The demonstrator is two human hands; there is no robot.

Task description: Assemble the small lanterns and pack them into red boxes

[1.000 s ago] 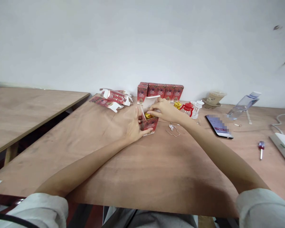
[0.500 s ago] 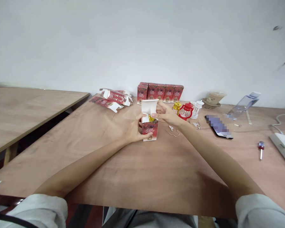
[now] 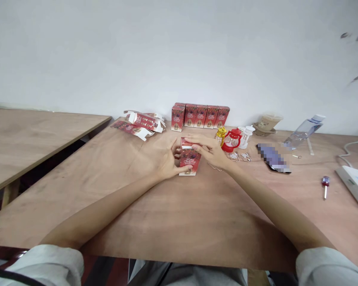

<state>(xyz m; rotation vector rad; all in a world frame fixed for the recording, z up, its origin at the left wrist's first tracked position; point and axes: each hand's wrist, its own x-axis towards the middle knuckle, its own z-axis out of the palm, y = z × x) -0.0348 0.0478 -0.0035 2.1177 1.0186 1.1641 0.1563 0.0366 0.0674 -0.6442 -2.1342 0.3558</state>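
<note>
1. Since half a second ago the white lid flap of the red box [image 3: 189, 159] has come down. The top is closed, and the gold piece seen inside it earlier is now covered.
2. Your worktop [image 3: 179, 222] is bare from the box to its near edge. Its left edge runs diagonally, with a dark gap between it and a second table [image 3: 32, 135].
3. Five closed boxes [image 3: 200, 116] stand in a touching row against the wall, behind the red box. Their contents are hidden.
4. Flattened cartons [image 3: 141, 123] lie in a loose pile to the left of that row.
5. The red box stands upright at mid-worktop. Your left hand [image 3: 167, 159] is wrapped around its left side with the thumb low on the front. Your right hand [image 3: 210, 151] is spread flat, fingers pressing on the closed top.
6. A clear bottle [image 3: 304, 129] lies on its side by the wall at right, with a lidded cup [image 3: 267, 123] beside it.
7. A phone [image 3: 273, 157] lies flat to the right of your right hand.
8. Gold [image 3: 220, 134], red [image 3: 232, 140] and white [image 3: 246, 135] lanterns stand just beyond your right hand.
9. A small screwdriver [image 3: 325, 184] lies well apart, towards the right edge.
</note>
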